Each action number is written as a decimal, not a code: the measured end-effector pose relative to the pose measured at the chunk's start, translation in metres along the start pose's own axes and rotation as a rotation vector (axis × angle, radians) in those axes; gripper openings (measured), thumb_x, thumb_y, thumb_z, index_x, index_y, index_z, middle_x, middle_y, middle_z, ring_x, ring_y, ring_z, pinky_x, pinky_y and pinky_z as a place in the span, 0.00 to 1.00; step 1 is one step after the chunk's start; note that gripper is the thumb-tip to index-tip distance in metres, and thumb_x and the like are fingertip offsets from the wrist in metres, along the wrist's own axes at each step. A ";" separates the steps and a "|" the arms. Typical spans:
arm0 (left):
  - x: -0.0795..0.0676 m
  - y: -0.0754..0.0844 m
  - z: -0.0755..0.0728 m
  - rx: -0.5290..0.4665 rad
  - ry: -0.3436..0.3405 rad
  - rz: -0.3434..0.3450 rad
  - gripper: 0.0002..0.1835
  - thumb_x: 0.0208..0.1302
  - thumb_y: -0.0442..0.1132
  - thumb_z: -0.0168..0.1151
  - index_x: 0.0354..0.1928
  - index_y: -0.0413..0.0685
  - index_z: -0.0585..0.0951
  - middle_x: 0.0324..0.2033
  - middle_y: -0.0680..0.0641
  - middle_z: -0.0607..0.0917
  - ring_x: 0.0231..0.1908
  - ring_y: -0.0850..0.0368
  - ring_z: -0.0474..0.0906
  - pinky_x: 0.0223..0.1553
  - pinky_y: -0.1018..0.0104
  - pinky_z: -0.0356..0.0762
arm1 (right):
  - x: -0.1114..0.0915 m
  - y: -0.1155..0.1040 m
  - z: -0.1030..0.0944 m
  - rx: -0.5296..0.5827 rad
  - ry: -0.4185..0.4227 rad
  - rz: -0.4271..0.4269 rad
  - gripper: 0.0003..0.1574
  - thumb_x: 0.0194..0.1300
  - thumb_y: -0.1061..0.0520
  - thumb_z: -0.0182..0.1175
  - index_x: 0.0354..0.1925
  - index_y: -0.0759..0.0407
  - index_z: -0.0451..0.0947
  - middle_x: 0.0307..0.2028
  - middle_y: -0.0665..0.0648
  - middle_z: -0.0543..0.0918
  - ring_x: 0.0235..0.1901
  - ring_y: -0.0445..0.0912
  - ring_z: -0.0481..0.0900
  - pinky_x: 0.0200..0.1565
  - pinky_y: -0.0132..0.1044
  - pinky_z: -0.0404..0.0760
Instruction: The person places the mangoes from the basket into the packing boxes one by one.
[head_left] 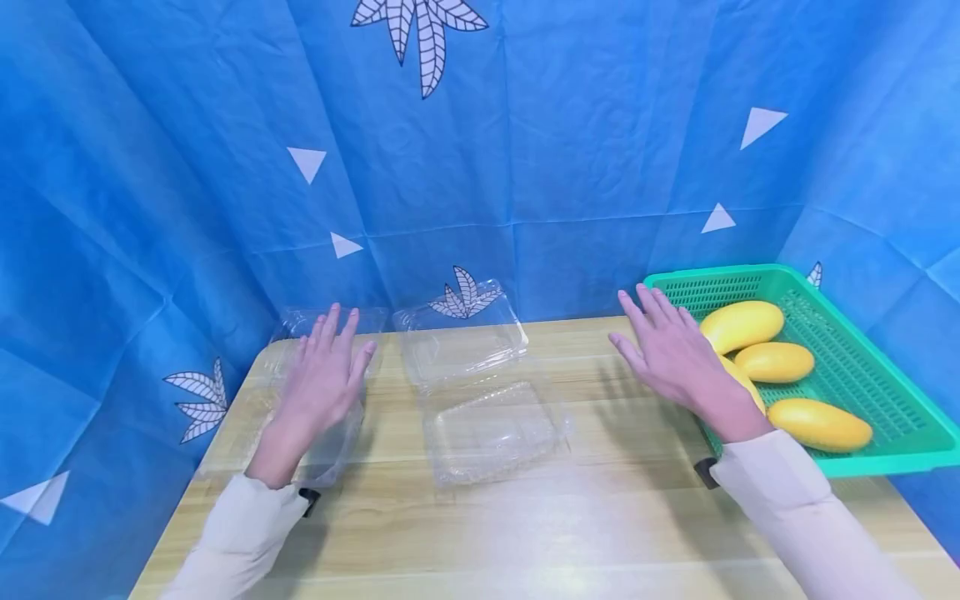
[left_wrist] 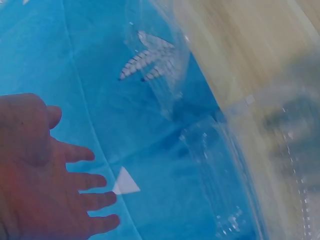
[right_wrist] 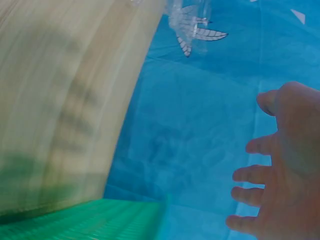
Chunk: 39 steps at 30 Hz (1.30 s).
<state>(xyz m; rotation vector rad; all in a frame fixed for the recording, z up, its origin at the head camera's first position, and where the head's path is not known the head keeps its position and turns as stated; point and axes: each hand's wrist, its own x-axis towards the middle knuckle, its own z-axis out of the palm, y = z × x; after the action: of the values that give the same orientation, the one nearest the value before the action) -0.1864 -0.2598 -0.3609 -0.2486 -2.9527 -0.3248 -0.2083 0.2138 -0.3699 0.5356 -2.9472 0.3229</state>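
My left hand (head_left: pixel 318 379) is held above a clear plastic clamshell box (head_left: pixel 341 437) at the table's left side, fingers straight and nothing in them. The hand hides part of that box. To its right lies a second clear clamshell box (head_left: pixel 495 429) with its lid (head_left: pixel 465 333) folded back toward the curtain. Over the table by the left rim of a green basket (head_left: pixel 862 333), my right hand (head_left: pixel 675 354) hovers with fingers stretched out and an empty palm. Several yellow mangoes (head_left: pixel 821 423) lie in the basket; one is partly covered by the right hand.
A wooden table (head_left: pixel 585 517) carries the boxes and basket. Blue curtain (head_left: pixel 570 150) with leaf and triangle prints hangs along the back and both sides, close to the table's edges. The basket fills the table's right end.
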 end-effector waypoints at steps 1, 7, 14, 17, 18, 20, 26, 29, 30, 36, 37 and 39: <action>-0.002 0.003 0.000 -0.008 0.004 0.001 0.39 0.82 0.61 0.28 0.81 0.40 0.49 0.79 0.32 0.44 0.77 0.28 0.42 0.72 0.30 0.42 | -0.001 -0.002 -0.004 0.008 -0.005 -0.004 0.46 0.81 0.34 0.38 0.81 0.59 0.46 0.79 0.70 0.46 0.78 0.67 0.43 0.71 0.70 0.46; -0.017 0.027 0.006 -0.031 0.072 -0.002 0.39 0.82 0.61 0.31 0.79 0.38 0.55 0.77 0.29 0.53 0.73 0.26 0.52 0.71 0.31 0.50 | -0.008 -0.002 -0.026 0.069 -0.021 -0.041 0.44 0.81 0.37 0.41 0.82 0.57 0.47 0.79 0.70 0.48 0.77 0.67 0.45 0.72 0.66 0.49; -0.037 0.054 0.022 -0.085 0.120 -0.011 0.38 0.81 0.61 0.34 0.78 0.37 0.58 0.73 0.29 0.61 0.69 0.28 0.62 0.68 0.33 0.59 | -0.017 0.014 -0.047 0.116 -0.059 -0.039 0.42 0.82 0.38 0.42 0.81 0.56 0.49 0.78 0.71 0.51 0.74 0.72 0.51 0.67 0.73 0.55; -0.042 0.063 0.034 -0.146 0.118 -0.033 0.37 0.82 0.60 0.35 0.79 0.40 0.56 0.74 0.30 0.60 0.70 0.30 0.61 0.68 0.34 0.59 | -0.022 0.026 -0.051 0.112 -0.072 -0.035 0.41 0.82 0.39 0.43 0.81 0.57 0.50 0.76 0.72 0.54 0.72 0.73 0.54 0.65 0.74 0.58; -0.043 0.066 0.039 -0.168 0.117 -0.041 0.37 0.82 0.60 0.35 0.79 0.40 0.56 0.74 0.31 0.60 0.70 0.31 0.61 0.68 0.34 0.59 | -0.024 0.031 -0.052 0.107 -0.074 -0.034 0.41 0.82 0.40 0.44 0.81 0.57 0.51 0.76 0.72 0.55 0.72 0.73 0.55 0.63 0.74 0.60; -0.046 0.071 0.048 -0.209 0.105 -0.068 0.37 0.82 0.59 0.36 0.80 0.42 0.54 0.75 0.32 0.60 0.71 0.32 0.61 0.68 0.34 0.60 | -0.029 0.039 -0.053 0.093 -0.080 -0.035 0.40 0.81 0.41 0.46 0.80 0.58 0.52 0.74 0.74 0.58 0.70 0.73 0.57 0.61 0.75 0.63; -0.053 0.078 0.075 -0.249 0.081 -0.132 0.35 0.82 0.55 0.41 0.78 0.39 0.57 0.72 0.30 0.63 0.67 0.31 0.65 0.63 0.36 0.68 | -0.037 0.066 -0.048 0.074 -0.112 -0.039 0.39 0.81 0.45 0.50 0.79 0.61 0.54 0.70 0.78 0.63 0.65 0.75 0.64 0.54 0.74 0.70; -0.056 0.078 0.088 -0.211 0.089 -0.144 0.34 0.81 0.54 0.44 0.76 0.34 0.60 0.69 0.28 0.67 0.63 0.31 0.69 0.57 0.38 0.75 | -0.040 0.084 -0.046 0.074 -0.138 -0.038 0.37 0.82 0.46 0.48 0.78 0.64 0.54 0.68 0.80 0.63 0.59 0.73 0.72 0.51 0.73 0.72; -0.058 0.078 0.092 -0.194 0.095 -0.145 0.34 0.81 0.54 0.45 0.75 0.33 0.61 0.67 0.28 0.69 0.61 0.31 0.71 0.54 0.40 0.77 | -0.042 0.089 -0.046 0.072 -0.148 -0.033 0.37 0.82 0.47 0.48 0.77 0.64 0.54 0.68 0.80 0.63 0.58 0.73 0.73 0.50 0.72 0.72; -0.065 0.076 0.105 -0.105 0.105 -0.153 0.34 0.81 0.54 0.46 0.68 0.26 0.67 0.56 0.29 0.76 0.50 0.35 0.76 0.41 0.46 0.80 | -0.049 0.124 -0.039 0.095 -0.194 -0.022 0.34 0.82 0.50 0.48 0.73 0.72 0.57 0.62 0.83 0.69 0.57 0.76 0.73 0.48 0.70 0.74; -0.065 0.076 0.107 -0.097 0.097 -0.156 0.34 0.81 0.54 0.45 0.67 0.26 0.67 0.55 0.29 0.77 0.48 0.36 0.76 0.40 0.46 0.80 | -0.050 0.128 -0.037 0.104 -0.200 -0.021 0.34 0.82 0.51 0.48 0.72 0.74 0.58 0.60 0.83 0.71 0.56 0.76 0.74 0.48 0.70 0.75; -0.065 0.074 0.110 -0.079 0.076 -0.160 0.34 0.81 0.56 0.44 0.65 0.26 0.69 0.51 0.31 0.78 0.45 0.38 0.75 0.38 0.47 0.79 | -0.054 0.135 -0.032 0.125 -0.216 -0.022 0.33 0.82 0.52 0.48 0.70 0.75 0.59 0.57 0.84 0.73 0.54 0.75 0.76 0.46 0.69 0.77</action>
<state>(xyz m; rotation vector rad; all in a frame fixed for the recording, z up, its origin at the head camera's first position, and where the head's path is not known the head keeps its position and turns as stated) -0.1246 -0.1730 -0.4631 -0.0088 -2.8934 -0.4612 -0.2038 0.3626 -0.3732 0.6569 -3.1406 0.4783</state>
